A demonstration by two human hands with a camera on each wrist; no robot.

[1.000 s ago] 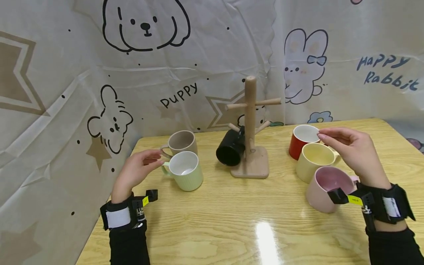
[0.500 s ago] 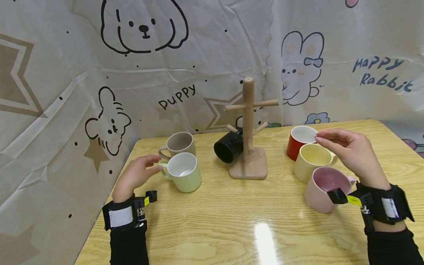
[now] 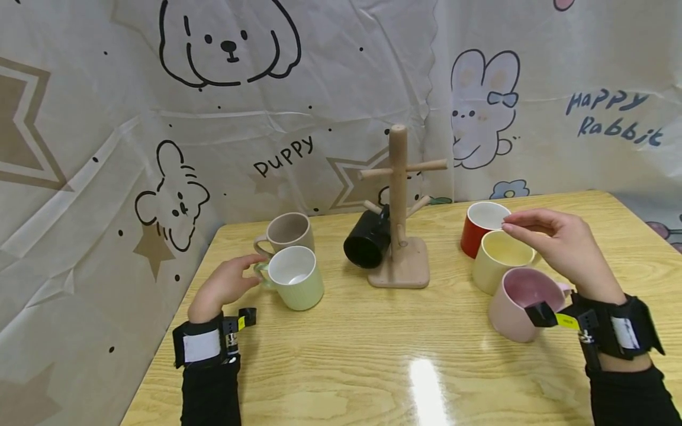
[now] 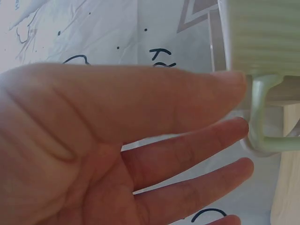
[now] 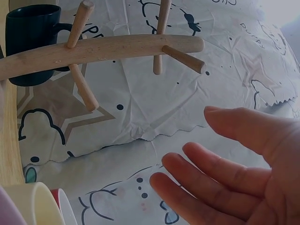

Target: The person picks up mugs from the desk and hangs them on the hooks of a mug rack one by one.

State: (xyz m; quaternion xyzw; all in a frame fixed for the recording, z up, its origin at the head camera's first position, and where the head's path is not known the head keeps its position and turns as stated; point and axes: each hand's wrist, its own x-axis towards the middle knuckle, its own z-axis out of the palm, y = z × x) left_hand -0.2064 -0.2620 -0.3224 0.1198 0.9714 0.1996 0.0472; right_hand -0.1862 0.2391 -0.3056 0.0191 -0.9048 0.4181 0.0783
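Reaching hand: left hand [image 3: 226, 283], fingers straight and relaxed, thumb tip at the handle of the pale green ribbed mug [image 3: 295, 277], gripping nothing.
Green mug: upright on the wooden table [image 3: 373, 355], just in front of the beige mug [image 3: 288, 232].
Right hand [image 3: 559, 242]: fingers loosely extended, holding nothing, hovering over the yellow mug [image 3: 498, 260], between the red mug [image 3: 479, 226] and the pink mug [image 3: 519, 305].
Mug tree [image 3: 398, 213]: centre of table, black mug [image 3: 366, 239] hanging on a low peg.

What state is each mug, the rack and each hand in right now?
Green mug: upright on the table, left hand at its handle.
Beige mug: upright.
Black mug: hanging tilted on a lower peg.
Mug rack: upright, upper pegs bare.
Red mug: upright.
Yellow mug: upright.
Pink mug: upright.
Left hand: open, fingertips at the green handle, no grip.
Right hand: open, above the yellow mug.
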